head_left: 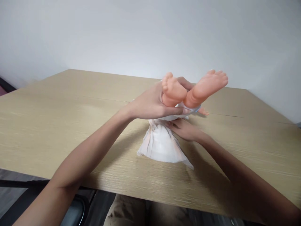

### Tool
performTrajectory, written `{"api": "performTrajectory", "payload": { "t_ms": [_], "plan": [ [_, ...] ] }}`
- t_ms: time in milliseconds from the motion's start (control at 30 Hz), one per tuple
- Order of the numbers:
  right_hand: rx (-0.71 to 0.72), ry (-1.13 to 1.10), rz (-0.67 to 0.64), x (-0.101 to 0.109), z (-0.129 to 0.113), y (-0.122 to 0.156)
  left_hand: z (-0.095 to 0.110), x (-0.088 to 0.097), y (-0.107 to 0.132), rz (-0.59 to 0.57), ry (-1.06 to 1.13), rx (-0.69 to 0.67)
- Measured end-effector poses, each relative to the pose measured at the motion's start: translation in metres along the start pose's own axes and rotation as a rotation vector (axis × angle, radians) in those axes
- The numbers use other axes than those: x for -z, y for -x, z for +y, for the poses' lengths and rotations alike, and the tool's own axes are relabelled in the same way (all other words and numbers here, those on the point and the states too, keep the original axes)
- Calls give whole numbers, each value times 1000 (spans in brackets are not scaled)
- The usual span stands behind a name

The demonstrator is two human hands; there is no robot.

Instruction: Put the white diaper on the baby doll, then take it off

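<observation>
A baby doll lies on the wooden table (70, 103) with its legs raised; its two feet (202, 86) point up and away from me. My left hand (152, 103) is wrapped round the doll's ankles and holds the legs lifted. A white diaper (162, 144) lies spread on the table beneath the doll, its near flap reaching toward me. My right hand (185, 128) rests on the diaper under the raised legs, fingers flat and stretched out. The doll's body is hidden behind my hands.
The light wood table runs wide to both sides, with a seam across its middle. A plain white wall (141, 34) stands behind it. My lap and a dark chair part (75, 210) show below the near edge.
</observation>
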State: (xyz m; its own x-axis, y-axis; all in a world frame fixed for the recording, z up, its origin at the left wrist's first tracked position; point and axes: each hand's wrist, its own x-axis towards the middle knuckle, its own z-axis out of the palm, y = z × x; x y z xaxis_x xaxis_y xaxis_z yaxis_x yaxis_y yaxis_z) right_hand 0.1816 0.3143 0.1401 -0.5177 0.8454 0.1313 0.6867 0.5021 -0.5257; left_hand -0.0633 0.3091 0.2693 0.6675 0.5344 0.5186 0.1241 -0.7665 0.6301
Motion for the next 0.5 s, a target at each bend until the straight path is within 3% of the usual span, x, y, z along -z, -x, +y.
{"api": "performTrajectory", "payload": {
  "t_ms": [100,200,267,333,400,500],
  "plan": [
    [30,78,110,11,-7,40,0,-9,4,-14,-1,-28],
    [-81,100,360,12,-22,71,-1,-20,13,-29,21,-35],
    [-160,74,531,8,-33,83,-2,-27,20,-48,63,-15],
    [-143,16,637,2,-43,85,-1,-33,27,-60,86,-8],
    [-43,-53,646,-1,-49,82,0,-36,33,-65,88,-23],
    [156,-95,546,1,-49,74,0,-35,43,-103,85,-47]
  ]
}}
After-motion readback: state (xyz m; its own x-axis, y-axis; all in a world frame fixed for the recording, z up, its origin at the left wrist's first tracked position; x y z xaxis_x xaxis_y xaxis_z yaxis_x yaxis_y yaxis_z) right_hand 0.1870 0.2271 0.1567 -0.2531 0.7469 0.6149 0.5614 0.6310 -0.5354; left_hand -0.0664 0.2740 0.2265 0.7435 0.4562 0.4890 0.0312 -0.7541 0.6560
